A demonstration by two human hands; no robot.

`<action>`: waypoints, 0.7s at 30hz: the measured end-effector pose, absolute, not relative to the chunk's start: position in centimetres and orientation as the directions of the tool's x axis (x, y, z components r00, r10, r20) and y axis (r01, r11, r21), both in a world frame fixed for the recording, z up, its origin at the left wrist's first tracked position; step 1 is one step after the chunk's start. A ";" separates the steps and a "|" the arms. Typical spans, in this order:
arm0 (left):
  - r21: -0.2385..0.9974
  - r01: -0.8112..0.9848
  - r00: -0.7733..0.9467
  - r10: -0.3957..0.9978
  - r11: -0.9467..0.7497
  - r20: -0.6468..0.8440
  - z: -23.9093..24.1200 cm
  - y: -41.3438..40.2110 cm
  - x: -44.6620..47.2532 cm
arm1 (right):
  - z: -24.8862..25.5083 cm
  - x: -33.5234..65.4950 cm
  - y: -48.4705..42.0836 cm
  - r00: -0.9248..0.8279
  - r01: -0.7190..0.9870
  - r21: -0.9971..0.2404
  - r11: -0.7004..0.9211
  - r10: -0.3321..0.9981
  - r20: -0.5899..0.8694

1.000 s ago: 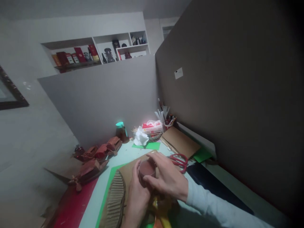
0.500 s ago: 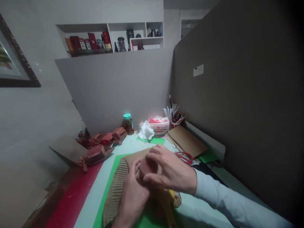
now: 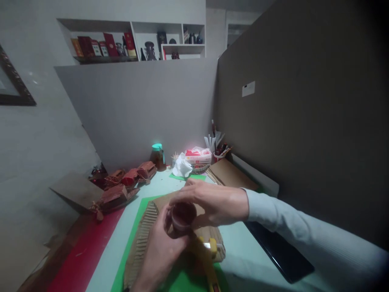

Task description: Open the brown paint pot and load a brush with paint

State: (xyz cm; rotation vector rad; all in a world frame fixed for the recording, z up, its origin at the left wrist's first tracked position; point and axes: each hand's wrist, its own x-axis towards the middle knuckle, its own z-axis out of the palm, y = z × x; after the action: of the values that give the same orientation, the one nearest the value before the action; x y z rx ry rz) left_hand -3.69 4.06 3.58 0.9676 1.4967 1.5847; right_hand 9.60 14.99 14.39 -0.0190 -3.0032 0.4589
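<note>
Both hands meet over the desk around a small round reddish-brown cardboard cup (image 3: 183, 215). My left hand (image 3: 159, 251) comes up from below and wraps the cup's lower side. My right hand (image 3: 212, 202) reaches in from the right in a light sleeve, its fingers arched over the cup's far rim. The cup's dark opening faces up toward me. Under the hands lies a ribbed piece of corrugated cardboard (image 3: 142, 239) on a green cutting mat (image 3: 127, 251). A yellow tool (image 3: 208, 259) lies just below the cup.
Small red-brown cardboard models (image 3: 121, 186) stand at the left by a red mat (image 3: 79, 255). At the back are a teal-lidded jar (image 3: 158, 156), crumpled tissue (image 3: 182, 166), a basket with packets (image 3: 199, 160), a pen cup (image 3: 217, 152). A black tablet (image 3: 282, 253) lies right. Grey partitions close off back and right.
My right hand has lifted from the cup's near side to its far rim, so the cup's opening now shows. The camera shifted; the red scissors are now hidden.
</note>
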 end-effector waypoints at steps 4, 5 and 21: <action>0.996 -0.064 -0.449 0.893 -0.060 0.025 3.6 4.3 -3.7 | 14.5 9.4 15.3 -0.999 0.016 -0.234 0.972 0.023 0.027; 0.996 -0.069 -0.451 0.892 -0.057 0.020 3.6 4.3 -3.7 | 14.3 9.2 15.2 -0.998 0.055 -0.193 0.980 0.061 0.024; 0.978 0.185 -0.388 0.907 -0.098 0.164 3.8 4.4 -5.7 | 14.1 8.7 14.5 -0.966 -0.258 0.126 0.958 -0.260 -0.001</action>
State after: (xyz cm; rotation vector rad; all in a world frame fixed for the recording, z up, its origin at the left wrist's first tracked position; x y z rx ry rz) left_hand -5.73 4.42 3.81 1.2105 1.5735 1.5381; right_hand 8.68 14.46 14.05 0.4086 -3.0926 -0.1963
